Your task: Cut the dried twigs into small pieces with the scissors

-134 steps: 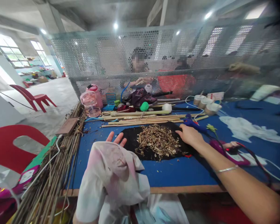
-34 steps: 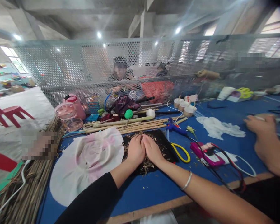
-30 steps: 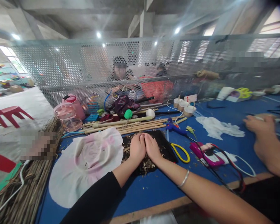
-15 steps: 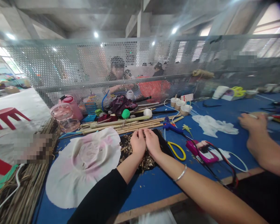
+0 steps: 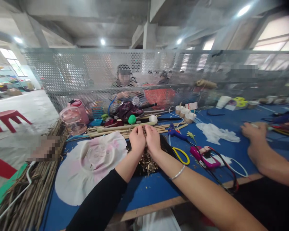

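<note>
My left hand and my right hand are cupped together, fingers curled inward. Brown wood chips show in the narrow gap between them; whether something lies inside the chips is hidden by my fingers. Below my hands, a pile of loose wood chips lies on a black sheet. To the left is a round white cloth with pink stains and raised folds. Yellow-handled scissors rest just right of the black sheet, near a blue glue gun.
Bamboo sticks, a green ball and a white ball lie behind my hands. A magenta power strip with cables sits at right, near a co-worker's hand. Bundled twigs line the left edge. A perforated metal screen stands behind.
My two hands have lifted slightly off the pile, away from me, still cupped together with chips between them. The view has shifted a little.
</note>
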Action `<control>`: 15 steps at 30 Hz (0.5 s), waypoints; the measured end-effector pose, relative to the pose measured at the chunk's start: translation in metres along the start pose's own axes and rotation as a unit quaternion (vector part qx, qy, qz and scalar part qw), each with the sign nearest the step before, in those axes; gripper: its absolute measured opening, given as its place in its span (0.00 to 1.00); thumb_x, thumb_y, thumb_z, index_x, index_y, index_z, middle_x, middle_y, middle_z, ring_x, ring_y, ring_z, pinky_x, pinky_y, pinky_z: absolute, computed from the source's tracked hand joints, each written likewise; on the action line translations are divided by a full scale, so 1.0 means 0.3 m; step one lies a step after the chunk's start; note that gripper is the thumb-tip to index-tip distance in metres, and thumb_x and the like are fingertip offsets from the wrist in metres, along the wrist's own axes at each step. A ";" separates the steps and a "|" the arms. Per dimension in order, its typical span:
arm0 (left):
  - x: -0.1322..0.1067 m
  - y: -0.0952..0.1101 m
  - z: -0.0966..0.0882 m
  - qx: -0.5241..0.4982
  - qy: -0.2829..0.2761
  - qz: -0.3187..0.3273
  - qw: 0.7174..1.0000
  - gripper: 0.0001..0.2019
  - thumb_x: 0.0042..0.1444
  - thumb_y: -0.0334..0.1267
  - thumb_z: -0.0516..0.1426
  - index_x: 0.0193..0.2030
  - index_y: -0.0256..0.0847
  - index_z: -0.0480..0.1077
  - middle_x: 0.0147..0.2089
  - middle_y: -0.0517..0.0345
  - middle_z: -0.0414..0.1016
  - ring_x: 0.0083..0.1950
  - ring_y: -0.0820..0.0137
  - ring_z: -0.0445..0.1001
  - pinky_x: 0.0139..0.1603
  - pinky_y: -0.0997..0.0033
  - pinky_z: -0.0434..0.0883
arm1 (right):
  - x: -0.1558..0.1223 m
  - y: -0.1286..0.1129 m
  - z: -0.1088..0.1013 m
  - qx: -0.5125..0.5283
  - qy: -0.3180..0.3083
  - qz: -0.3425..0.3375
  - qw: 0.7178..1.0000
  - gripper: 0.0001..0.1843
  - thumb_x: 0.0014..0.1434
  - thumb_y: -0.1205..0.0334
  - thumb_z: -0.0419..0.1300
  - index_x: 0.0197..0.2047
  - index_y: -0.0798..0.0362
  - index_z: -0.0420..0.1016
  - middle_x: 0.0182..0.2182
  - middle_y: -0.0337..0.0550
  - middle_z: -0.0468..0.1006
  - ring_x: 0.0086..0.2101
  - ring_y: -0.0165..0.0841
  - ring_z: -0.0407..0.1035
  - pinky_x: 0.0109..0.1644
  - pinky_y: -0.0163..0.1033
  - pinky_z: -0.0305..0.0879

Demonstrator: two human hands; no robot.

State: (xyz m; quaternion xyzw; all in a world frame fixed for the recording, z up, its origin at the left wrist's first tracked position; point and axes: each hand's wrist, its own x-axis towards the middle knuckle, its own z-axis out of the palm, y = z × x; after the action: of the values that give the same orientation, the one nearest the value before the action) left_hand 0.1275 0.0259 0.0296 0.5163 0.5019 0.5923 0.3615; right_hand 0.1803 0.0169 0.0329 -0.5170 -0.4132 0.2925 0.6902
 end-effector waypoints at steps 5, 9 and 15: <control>0.046 0.044 -0.229 0.048 0.075 0.034 0.995 0.16 0.56 0.43 0.48 0.36 0.36 0.74 0.38 0.50 0.77 0.39 0.67 0.73 0.43 0.71 0.67 | -0.068 -0.015 0.222 0.031 -0.073 -0.006 0.997 0.15 0.55 0.56 0.50 0.37 0.56 0.73 0.37 0.45 0.78 0.37 0.31 0.70 0.44 0.34 0.65; 0.070 -0.020 -0.449 0.104 0.150 0.015 0.983 0.16 0.56 0.42 0.47 0.36 0.37 0.74 0.39 0.49 0.77 0.41 0.66 0.73 0.44 0.70 0.67 | -0.172 0.049 0.431 0.023 -0.146 0.017 0.989 0.17 0.55 0.56 0.48 0.37 0.56 0.73 0.37 0.46 0.78 0.38 0.33 0.70 0.44 0.34 0.65; 0.065 -0.218 -0.606 0.182 0.194 -0.066 0.962 0.14 0.56 0.35 0.47 0.43 0.37 0.71 0.45 0.49 0.75 0.46 0.67 0.72 0.49 0.69 0.67 | -0.278 0.218 0.543 -0.069 -0.235 0.040 0.969 0.15 0.54 0.60 0.49 0.33 0.53 0.76 0.37 0.46 0.79 0.38 0.35 0.71 0.46 0.38 0.64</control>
State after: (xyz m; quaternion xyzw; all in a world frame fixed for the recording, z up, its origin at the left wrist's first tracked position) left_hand -0.0595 0.0194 -0.0221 0.4147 0.6946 0.5545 0.1953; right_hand -0.0011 0.0437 -0.0317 -0.4967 -0.5618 0.4039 0.5240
